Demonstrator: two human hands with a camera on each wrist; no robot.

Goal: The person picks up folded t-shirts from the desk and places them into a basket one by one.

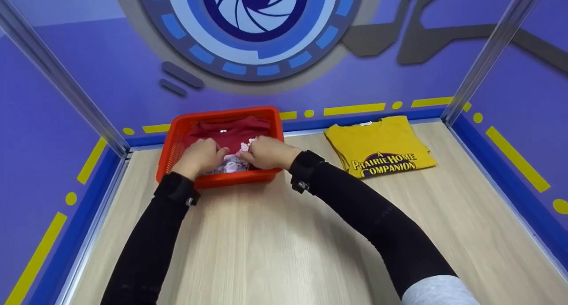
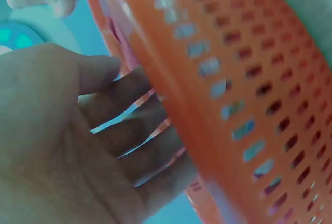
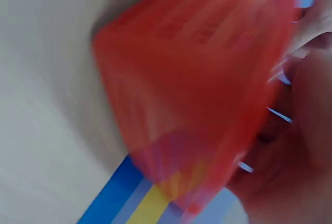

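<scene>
An orange-red plastic basket (image 1: 235,179) with slotted walls stands near the back wall. Inside lie a dark red garment (image 1: 242,129) with a small white tag and a light patterned garment (image 1: 233,166). My left hand (image 1: 202,156) reaches over the basket's left side. In the left wrist view its fingers (image 2: 137,125) are extended and slightly spread, their tips hidden behind the rim. My right hand (image 1: 268,153) is inside the basket's right side, pinching a pink-and-white part of the patterned garment between thumb and fingers. The right wrist view is blurred.
A folded yellow T-shirt (image 1: 381,145) with dark printed lettering lies right of the basket. The wood-look table (image 1: 266,243) is bounded by purple printed panels (image 1: 306,92) at the back and sides, with metal posts (image 1: 492,56) at the corners.
</scene>
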